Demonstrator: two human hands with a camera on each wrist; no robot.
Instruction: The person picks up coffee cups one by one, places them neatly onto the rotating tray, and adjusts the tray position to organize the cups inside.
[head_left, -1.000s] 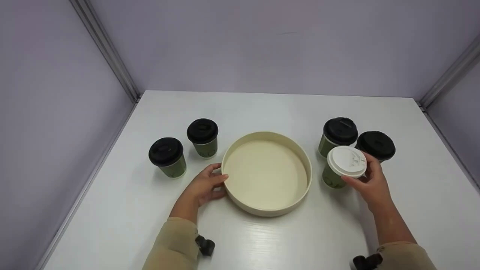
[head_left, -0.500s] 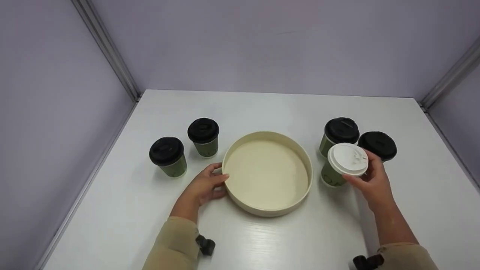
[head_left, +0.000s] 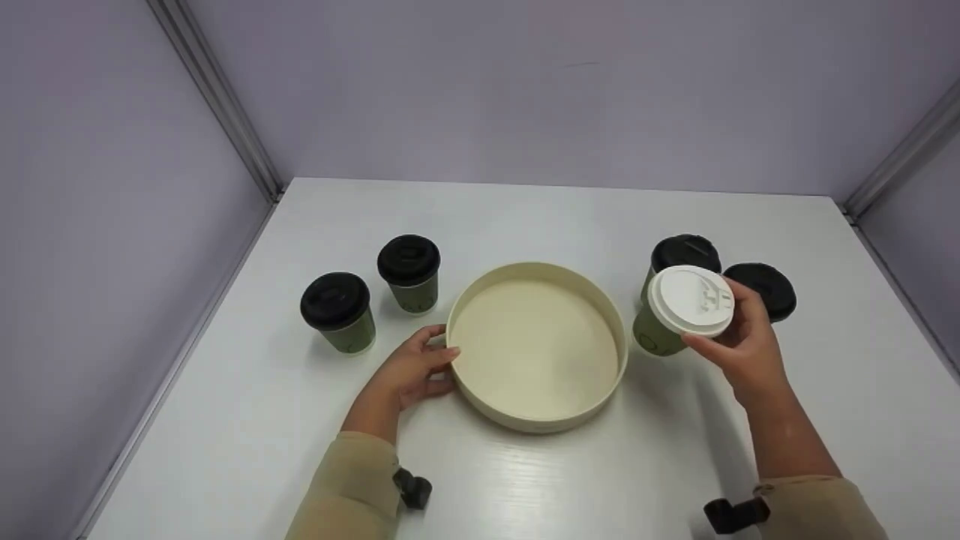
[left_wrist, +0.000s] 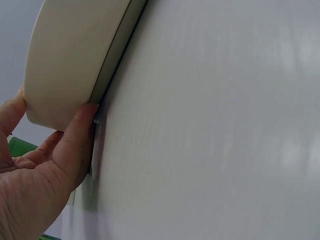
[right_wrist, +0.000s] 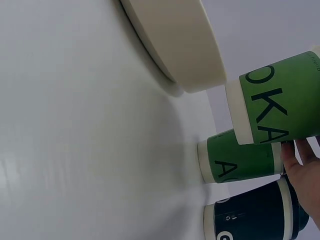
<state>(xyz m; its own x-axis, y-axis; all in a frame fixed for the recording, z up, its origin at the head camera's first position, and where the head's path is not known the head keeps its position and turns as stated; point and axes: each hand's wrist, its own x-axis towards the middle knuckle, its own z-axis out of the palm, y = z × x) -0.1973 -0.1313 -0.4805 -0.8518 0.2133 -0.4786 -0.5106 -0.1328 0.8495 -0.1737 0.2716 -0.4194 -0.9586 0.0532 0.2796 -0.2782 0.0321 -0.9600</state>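
A round cream tray (head_left: 536, 349) lies mid-table in the head view. My left hand (head_left: 411, 373) grips its left rim, thumb over the edge; in the left wrist view the hand (left_wrist: 47, 165) has fingers at the tray's outer wall (left_wrist: 75, 60). My right hand (head_left: 739, 341) holds a green cup (head_left: 654, 330) with a white lid (head_left: 691, 300) by its upper part, right of the tray. The right wrist view shows that cup (right_wrist: 285, 100) raised off the table, fingers of the hand (right_wrist: 306, 172) around its lid end.
Two black-lidded cups, one farther back (head_left: 409, 271) and one nearer (head_left: 339, 311), stand left of the tray. Behind the held cup are two more black lids (head_left: 686, 251), (head_left: 761, 291). A dark cup (right_wrist: 255, 215) shows in the right wrist view. Walls border the white table (head_left: 495, 487).
My right hand has lifted the white-lidded cup off the table and moved it slightly back and to the left. The left hand still grips the tray rim.
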